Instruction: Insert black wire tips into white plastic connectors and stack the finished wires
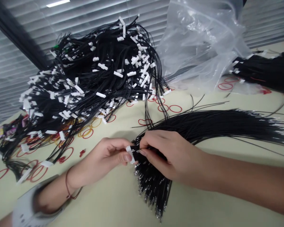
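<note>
Between the thumb and fingers of my left hand [111, 156] is a small white plastic connector [130, 154]. Close on its right, my right hand [167, 154] pinches the end of a thin black wire [136, 150], its tip at the connector; whether it sits inside a slot I cannot tell. Beneath my right hand lies a thick bundle of black wires [153, 186] with shiny metal terminals at the near end. The bundle curves away to the right, where its other ends [274, 126] fan out with bare silvery tips.
A large heap of black wires with white connectors [101, 72] rises at the back left. Behind the bundle stands a clear plastic bag [203, 44]. Red rubber bands [175, 108] lie scattered about the pale table [97, 205]. More black wires [267, 71] lie at the far right.
</note>
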Action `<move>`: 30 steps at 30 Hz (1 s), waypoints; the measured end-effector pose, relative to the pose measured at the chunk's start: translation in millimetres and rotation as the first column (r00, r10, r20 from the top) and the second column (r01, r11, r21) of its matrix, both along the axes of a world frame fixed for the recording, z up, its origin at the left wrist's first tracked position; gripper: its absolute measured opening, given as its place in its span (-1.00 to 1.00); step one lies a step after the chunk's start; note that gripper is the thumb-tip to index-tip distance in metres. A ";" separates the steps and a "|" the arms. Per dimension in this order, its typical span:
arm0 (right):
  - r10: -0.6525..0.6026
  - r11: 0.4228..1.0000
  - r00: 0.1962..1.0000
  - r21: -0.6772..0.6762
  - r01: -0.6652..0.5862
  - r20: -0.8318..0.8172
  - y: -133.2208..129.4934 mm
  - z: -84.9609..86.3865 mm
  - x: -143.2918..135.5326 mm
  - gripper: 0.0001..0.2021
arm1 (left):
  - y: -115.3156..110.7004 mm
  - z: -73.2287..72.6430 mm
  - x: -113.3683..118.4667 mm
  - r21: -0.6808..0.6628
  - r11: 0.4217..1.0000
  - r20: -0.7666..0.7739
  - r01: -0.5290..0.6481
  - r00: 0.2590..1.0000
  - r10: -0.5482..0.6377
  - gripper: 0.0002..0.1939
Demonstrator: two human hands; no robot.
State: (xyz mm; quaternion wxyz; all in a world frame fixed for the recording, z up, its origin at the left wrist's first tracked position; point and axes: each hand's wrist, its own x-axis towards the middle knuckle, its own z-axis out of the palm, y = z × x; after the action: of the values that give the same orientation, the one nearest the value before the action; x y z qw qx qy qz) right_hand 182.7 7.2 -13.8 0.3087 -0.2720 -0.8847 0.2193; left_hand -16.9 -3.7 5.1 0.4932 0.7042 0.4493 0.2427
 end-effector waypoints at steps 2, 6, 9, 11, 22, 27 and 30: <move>0.014 1.000 1.000 0.001 -0.014 -0.023 0.3 -0.3 0.3 -0.87 | -1.1 0.3 1.1 -0.034 0.999 0.032 -0.021 0.999 0.022 -0.85; -0.015 1.000 0.996 -0.020 0.013 -0.088 0.3 -1.0 -1.0 -0.88 | -3.1 2.1 3.7 -0.082 0.996 0.074 -0.023 0.997 0.029 -0.87; -0.005 1.000 0.994 -0.007 0.004 -0.113 -0.2 -2.7 -1.3 -0.88 | -4.4 2.1 6.0 -0.087 0.996 0.094 -0.031 0.995 0.039 -0.86; 0.019 1.000 0.993 0.017 -0.017 -0.114 -0.7 -4.0 -0.7 -0.88 | -6.1 1.4 7.6 -0.078 0.996 0.104 -0.034 0.994 0.042 -0.86; -0.069 0.997 0.988 -0.027 0.066 -0.139 -3.6 3.4 0.2 -0.89 | -5.1 4.7 6.4 0.003 0.999 0.041 -0.043 0.998 0.043 -0.89; -0.150 0.987 0.977 0.037 0.157 -0.155 1.4 8.2 2.6 -0.90 | -0.6 5.2 5.3 0.071 0.997 0.053 -0.043 0.998 0.039 -0.88; -0.147 0.986 0.985 0.063 0.153 -0.089 2.7 10.1 4.3 -0.90 | 0.3 4.7 5.7 0.068 0.997 0.058 -0.030 0.998 0.026 -0.88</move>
State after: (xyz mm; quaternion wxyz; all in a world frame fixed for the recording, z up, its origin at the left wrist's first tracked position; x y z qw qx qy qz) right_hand 187.0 9.9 -3.7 0.3706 -0.3176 -0.8549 0.1760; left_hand -11.2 -3.4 9.8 0.4780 0.7071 0.4364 0.2850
